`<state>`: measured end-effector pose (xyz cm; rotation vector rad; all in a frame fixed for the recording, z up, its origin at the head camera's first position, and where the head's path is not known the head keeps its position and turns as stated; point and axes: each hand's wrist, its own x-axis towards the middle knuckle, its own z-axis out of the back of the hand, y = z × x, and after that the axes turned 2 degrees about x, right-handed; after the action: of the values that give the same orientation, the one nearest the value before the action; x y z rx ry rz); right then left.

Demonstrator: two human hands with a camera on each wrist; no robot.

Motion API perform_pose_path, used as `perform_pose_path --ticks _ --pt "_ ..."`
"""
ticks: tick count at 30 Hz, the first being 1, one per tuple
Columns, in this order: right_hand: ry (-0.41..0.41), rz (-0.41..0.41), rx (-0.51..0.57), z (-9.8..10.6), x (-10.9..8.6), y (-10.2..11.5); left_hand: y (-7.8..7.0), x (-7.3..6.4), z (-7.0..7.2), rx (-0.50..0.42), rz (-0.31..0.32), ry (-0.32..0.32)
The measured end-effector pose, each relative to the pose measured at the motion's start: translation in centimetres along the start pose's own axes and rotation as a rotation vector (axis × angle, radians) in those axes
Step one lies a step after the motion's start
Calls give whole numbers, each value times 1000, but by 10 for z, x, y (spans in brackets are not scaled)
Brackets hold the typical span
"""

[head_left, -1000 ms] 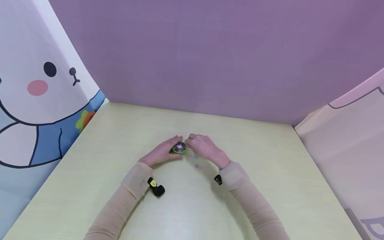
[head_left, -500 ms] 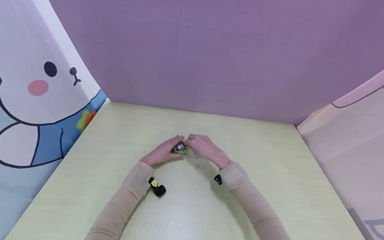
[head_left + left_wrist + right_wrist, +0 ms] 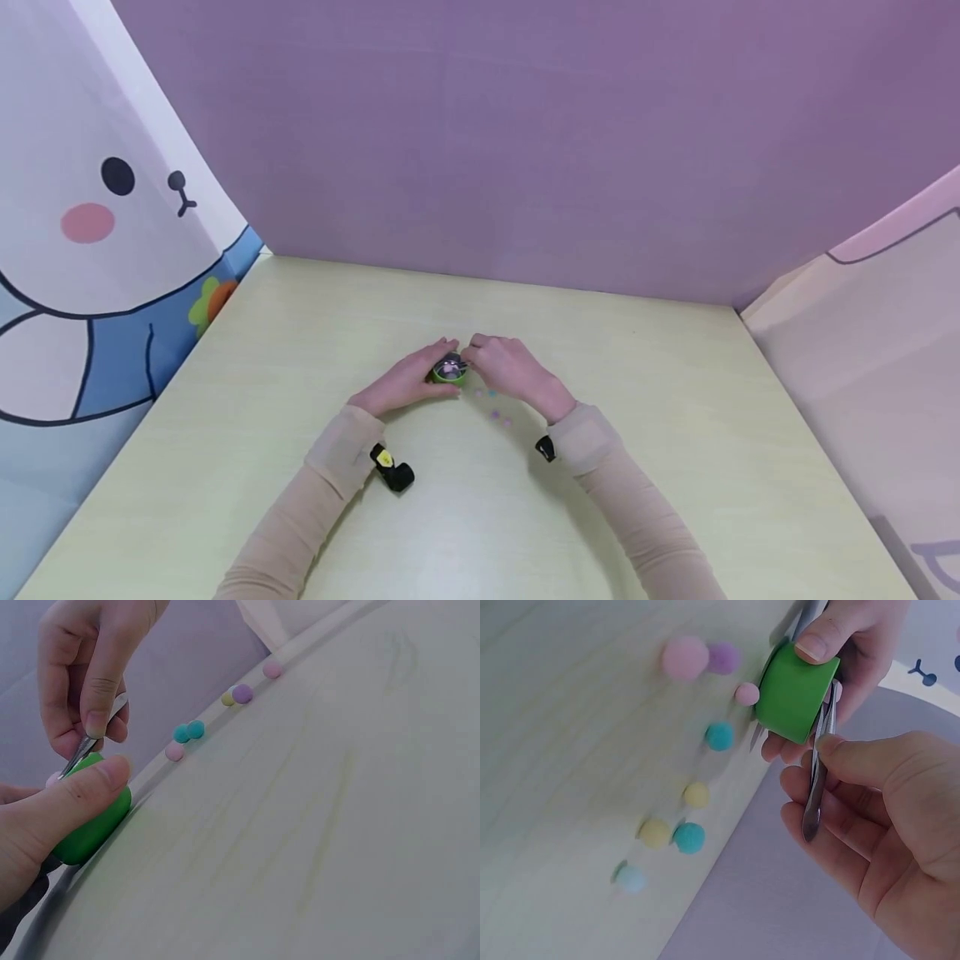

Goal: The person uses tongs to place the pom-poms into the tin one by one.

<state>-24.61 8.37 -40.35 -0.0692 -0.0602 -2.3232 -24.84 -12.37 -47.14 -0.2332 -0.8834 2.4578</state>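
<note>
My left hand (image 3: 408, 379) holds a small green bowl (image 3: 791, 694) with a shiny inside, thumb on the near side and fingers on the far side. Metal tweezers (image 3: 816, 791) are pinched between thumb and fingers of my right hand (image 3: 510, 367), their tips at the bowl's opening. By those tips, partly hidden, is a pink pompom (image 3: 837, 691); whether the tweezers grip it cannot be told. On the table beside the bowl lie several loose pompoms, among them a large pink pompom (image 3: 685, 658), a purple pompom (image 3: 724, 658) and a teal pompom (image 3: 720, 736).
The pale wooden table (image 3: 637, 433) extends around both arms. Purple cloth (image 3: 480, 150) stands behind it, with a cartoon-printed panel (image 3: 112, 275) on the left and a pale panel (image 3: 862, 358) on the right. A black wrist camera (image 3: 393, 471) sticks out from the left sleeve.
</note>
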Motion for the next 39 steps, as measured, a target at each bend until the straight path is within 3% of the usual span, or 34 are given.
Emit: perform_pose_path --ticks 26,39 --pt "-27 0 -24 4 -6 -7 4 3 -2 4 -42 -36" --pt "-52 -18 -33 7 -19 -16 5 3 -3 9 -19 -28"
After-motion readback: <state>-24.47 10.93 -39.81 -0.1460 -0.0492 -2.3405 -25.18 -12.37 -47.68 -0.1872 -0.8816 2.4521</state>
